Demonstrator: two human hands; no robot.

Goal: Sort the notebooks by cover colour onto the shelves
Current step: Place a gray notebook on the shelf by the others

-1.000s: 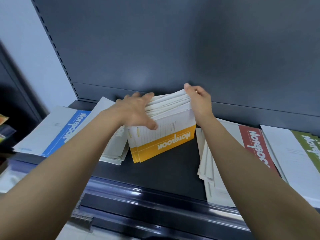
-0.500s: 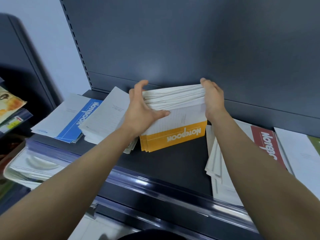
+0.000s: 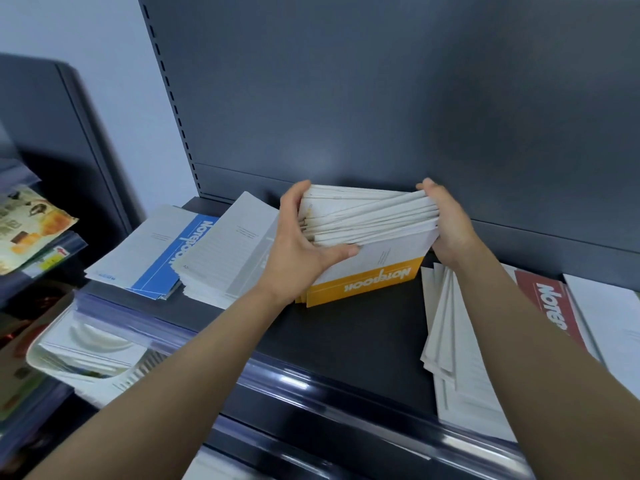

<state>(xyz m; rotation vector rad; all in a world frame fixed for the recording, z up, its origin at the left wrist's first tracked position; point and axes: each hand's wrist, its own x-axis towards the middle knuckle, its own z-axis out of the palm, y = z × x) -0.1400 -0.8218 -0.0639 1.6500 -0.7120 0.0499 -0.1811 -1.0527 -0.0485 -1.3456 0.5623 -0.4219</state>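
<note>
A stack of yellow-banded notebooks [image 3: 374, 275] stands on edge on the dark shelf [image 3: 363, 341], leaning toward the back panel. My left hand [image 3: 301, 244] grips its left end, thumb across the front cover. My right hand [image 3: 446, 223] grips the right end, fingers over the top edges. The pages fan slightly between my hands. A blue-banded stack [image 3: 156, 254] lies flat at the far left, with a grey-banded stack [image 3: 228, 251] beside it. A red-banded stack [image 3: 547, 306] lies flat to the right, partly hidden by my right forearm.
The shelf's back panel [image 3: 381, 98] rises right behind the yellow stack. White notebooks [image 3: 446, 327] splay out below my right forearm. A lower shelf at the left holds a white tray [image 3: 83, 355] of papers and colourful packets [image 3: 31, 226].
The view has swung left and closer. Both hands still hold the yellow stack, which has been squared more upright; my left hand has slid down its left end.
</note>
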